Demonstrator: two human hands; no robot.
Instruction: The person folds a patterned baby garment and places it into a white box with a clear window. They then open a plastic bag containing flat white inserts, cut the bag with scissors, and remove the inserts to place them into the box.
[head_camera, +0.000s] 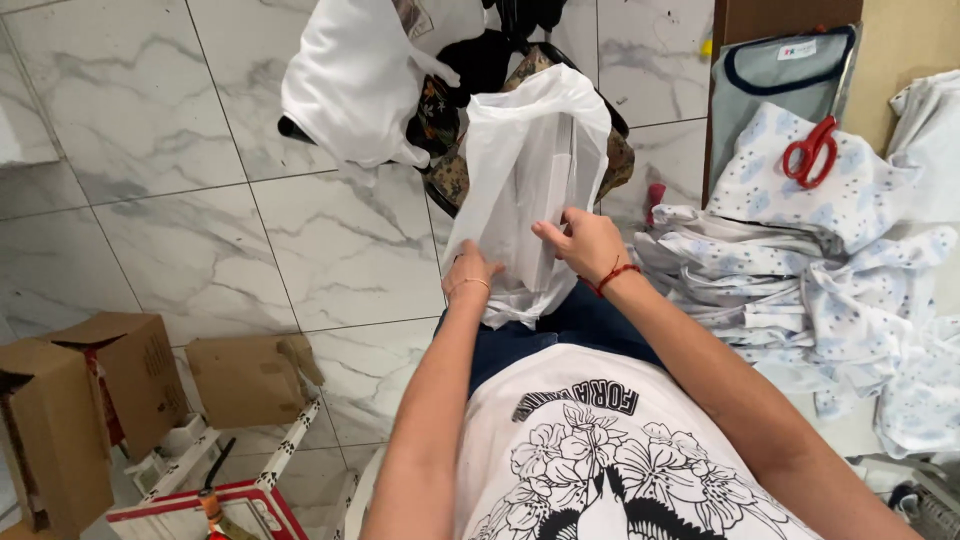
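Observation:
I hold a white translucent plastic bag upright in front of me, over my lap. My left hand grips its lower left side. My right hand, with a red cord on the wrist, pinches the bag's right side near the middle. The top of the bag is puffed open. Something pale seems to sit inside it, but I cannot tell what.
A pile of white garments with a pale blue print lies on a surface at my right, with red-handled scissors on top. Another white bag hangs on a chair ahead. Cardboard boxes stand on the marble floor at left.

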